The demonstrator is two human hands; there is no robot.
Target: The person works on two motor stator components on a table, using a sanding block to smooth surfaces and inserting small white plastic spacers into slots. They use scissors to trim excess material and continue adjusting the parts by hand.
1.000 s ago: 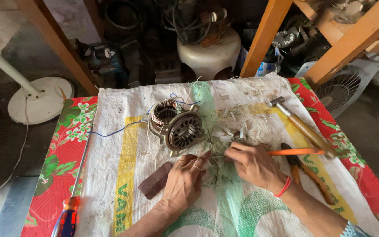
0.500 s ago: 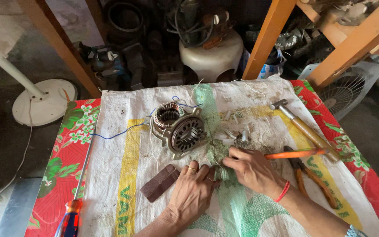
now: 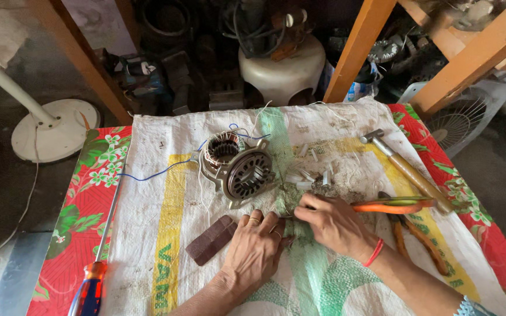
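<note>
My left hand (image 3: 253, 248) lies palm down on a white woven sack (image 3: 159, 169), fingers together, touching the sack just below a round metal fan motor (image 3: 236, 169) with copper windings and thin blue wires. A dark brown block (image 3: 211, 239) sits beside my left thumb. My right hand (image 3: 335, 222) grips an orange-handled tool (image 3: 390, 206) near its front end. The handle points right and the tip is hidden where my two hands meet.
A wooden-handled hammer (image 3: 406, 171) and orange-handled pliers (image 3: 418, 239) lie on the right. A blue and red screwdriver (image 3: 89, 292) lies at the left edge on the red floral cloth (image 3: 83, 205). Small white pieces (image 3: 314, 171), a fan base (image 3: 54, 136), a fan grille (image 3: 458, 120) and wooden legs (image 3: 358, 47) are around.
Both hands have slid slightly toward me, away from the motor. The orange-handled tool stays in my right hand. The motor and other tools have not moved.
</note>
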